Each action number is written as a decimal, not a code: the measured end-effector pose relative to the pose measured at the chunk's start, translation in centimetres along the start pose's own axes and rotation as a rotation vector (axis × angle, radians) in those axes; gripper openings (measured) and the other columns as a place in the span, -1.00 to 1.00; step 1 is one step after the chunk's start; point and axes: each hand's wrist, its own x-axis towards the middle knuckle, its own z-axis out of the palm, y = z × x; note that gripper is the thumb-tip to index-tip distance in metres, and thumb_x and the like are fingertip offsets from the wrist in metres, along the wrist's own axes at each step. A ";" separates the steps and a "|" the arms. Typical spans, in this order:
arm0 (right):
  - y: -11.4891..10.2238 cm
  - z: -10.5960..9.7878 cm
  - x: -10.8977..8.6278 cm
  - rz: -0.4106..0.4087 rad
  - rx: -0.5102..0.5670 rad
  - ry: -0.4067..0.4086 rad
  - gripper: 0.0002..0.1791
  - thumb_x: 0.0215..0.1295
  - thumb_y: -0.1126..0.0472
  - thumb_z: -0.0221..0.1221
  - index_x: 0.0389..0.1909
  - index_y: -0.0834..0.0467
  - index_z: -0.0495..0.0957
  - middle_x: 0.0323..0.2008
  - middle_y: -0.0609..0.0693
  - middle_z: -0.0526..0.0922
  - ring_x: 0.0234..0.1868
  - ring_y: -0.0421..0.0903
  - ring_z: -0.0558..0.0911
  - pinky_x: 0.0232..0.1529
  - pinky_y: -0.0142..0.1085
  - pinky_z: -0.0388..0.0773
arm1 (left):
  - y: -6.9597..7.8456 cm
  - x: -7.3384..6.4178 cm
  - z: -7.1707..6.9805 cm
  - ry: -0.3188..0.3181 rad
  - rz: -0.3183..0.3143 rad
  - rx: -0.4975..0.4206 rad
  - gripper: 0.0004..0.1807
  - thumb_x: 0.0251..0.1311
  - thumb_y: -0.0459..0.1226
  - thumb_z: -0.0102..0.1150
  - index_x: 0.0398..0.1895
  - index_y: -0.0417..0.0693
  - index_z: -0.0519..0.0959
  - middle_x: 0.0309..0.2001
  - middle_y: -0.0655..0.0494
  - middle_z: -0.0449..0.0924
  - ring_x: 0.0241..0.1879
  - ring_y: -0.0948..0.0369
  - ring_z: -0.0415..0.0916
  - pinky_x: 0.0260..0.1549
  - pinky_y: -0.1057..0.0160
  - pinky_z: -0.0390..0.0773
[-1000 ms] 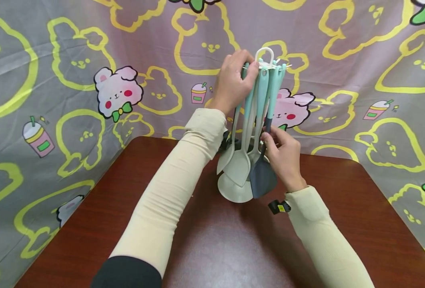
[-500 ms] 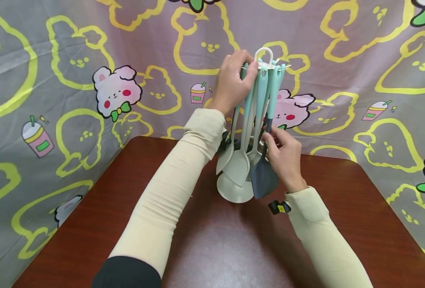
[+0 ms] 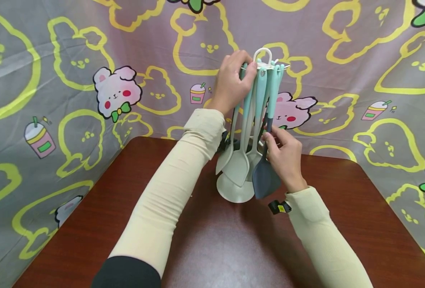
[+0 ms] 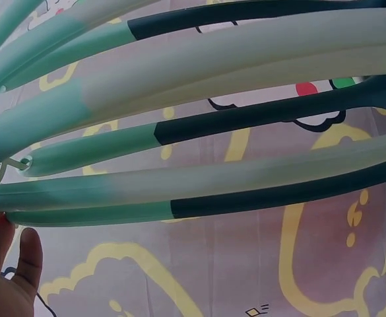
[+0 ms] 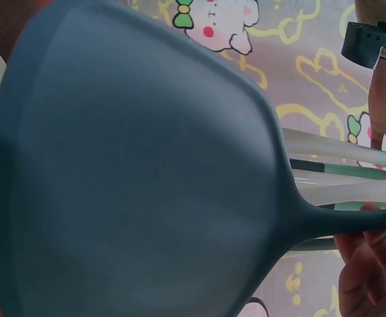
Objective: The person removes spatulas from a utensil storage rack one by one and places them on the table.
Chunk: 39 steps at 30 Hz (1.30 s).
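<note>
A white utensil rack [image 3: 235, 193] stands on the table, with a loop handle on top and several mint-handled kitchen utensils hanging round it. My left hand [image 3: 234, 78] grips the rack's top beside the loop; its fingertips are partly behind the handles, and the left wrist view shows them close to the handle ends. Lower down, on the right side, my right hand [image 3: 283, 154] pinches the shaft of a dark grey spatula [image 3: 265, 180]. The spatula's broad blade fills much of the right wrist view, its mint handle reaching up to the rack's top. A pale spatula [image 3: 237, 166] hangs beside it.
The brown wooden table [image 3: 212, 248] extends round the rack on both sides and toward me. Behind it hangs a cartoon-print curtain [image 3: 162, 48]. Other utensils' shafts crowd close behind the dark spatula.
The dark spatula's blade has swung slightly to the right, with my right hand still pinching its shaft. My left hand keeps its place at the rack's top.
</note>
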 end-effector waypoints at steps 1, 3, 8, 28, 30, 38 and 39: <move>0.0 0.0 0.0 0.000 0.000 0.000 -0.79 0.41 0.24 0.16 -0.08 0.25 0.67 -0.36 0.14 0.72 -0.54 -0.47 0.46 -0.62 -0.64 0.39 | 0.0 0.0 0.0 -0.001 -0.003 0.001 -0.78 0.39 -0.18 -0.06 -0.23 -0.10 0.54 -0.18 0.09 0.54 -0.10 0.18 0.37 -0.03 0.37 0.33; -0.1 0.0 0.0 -0.001 0.001 0.002 -0.79 0.40 0.24 0.16 -0.08 0.25 0.67 -0.37 0.14 0.72 -0.54 -0.49 0.46 -0.62 -0.65 0.39 | 0.0 0.0 0.0 -0.003 -0.006 0.005 -0.78 0.40 -0.17 -0.07 -0.23 -0.10 0.53 -0.17 0.09 0.54 -0.10 0.18 0.36 -0.03 0.37 0.33; -0.1 0.0 0.0 -0.006 -0.005 0.004 -0.80 0.40 0.26 0.15 -0.08 0.24 0.67 -0.38 0.14 0.72 -0.52 -0.53 0.45 -0.61 -0.66 0.38 | -0.1 0.0 0.0 -0.005 -0.012 0.010 -0.78 0.40 -0.17 -0.07 -0.22 -0.09 0.54 -0.16 0.10 0.54 -0.10 0.18 0.36 -0.04 0.36 0.33; -0.2 0.0 0.1 -0.018 -0.007 0.014 -0.79 0.39 0.27 0.17 -0.07 0.25 0.67 -0.35 0.17 0.74 -0.45 -0.55 0.47 -0.41 -0.70 0.41 | -0.3 0.0 0.1 -0.001 -0.013 -0.004 -0.77 0.39 -0.17 -0.06 -0.21 -0.10 0.54 -0.17 0.08 0.54 -0.07 0.11 0.39 -0.04 0.35 0.33; -0.1 0.0 0.1 -0.017 -0.011 0.016 -0.79 0.39 0.27 0.17 -0.07 0.25 0.67 -0.36 0.16 0.73 -0.46 -0.54 0.46 -0.42 -0.70 0.39 | -0.3 0.0 0.1 -0.002 -0.012 -0.006 -0.78 0.39 -0.17 -0.06 -0.21 -0.10 0.54 -0.16 0.08 0.54 -0.07 0.11 0.39 -0.03 0.36 0.33; -0.1 0.0 0.1 -0.015 -0.001 0.016 -0.79 0.39 0.26 0.17 -0.07 0.26 0.67 -0.35 0.17 0.74 -0.45 -0.57 0.47 -0.39 -0.72 0.42 | -0.2 0.0 0.1 -0.003 -0.016 -0.003 -0.77 0.40 -0.17 -0.06 -0.20 -0.09 0.55 -0.16 0.10 0.54 -0.08 0.11 0.39 -0.05 0.36 0.33; 0.0 0.0 0.1 -0.015 -0.001 0.017 -0.79 0.38 0.27 0.17 -0.07 0.26 0.67 -0.34 0.17 0.74 -0.45 -0.58 0.48 -0.39 -0.72 0.42 | -0.2 0.0 0.1 -0.003 -0.018 -0.003 -0.77 0.40 -0.17 -0.06 -0.20 -0.09 0.55 -0.16 0.10 0.54 -0.08 0.12 0.39 -0.05 0.37 0.33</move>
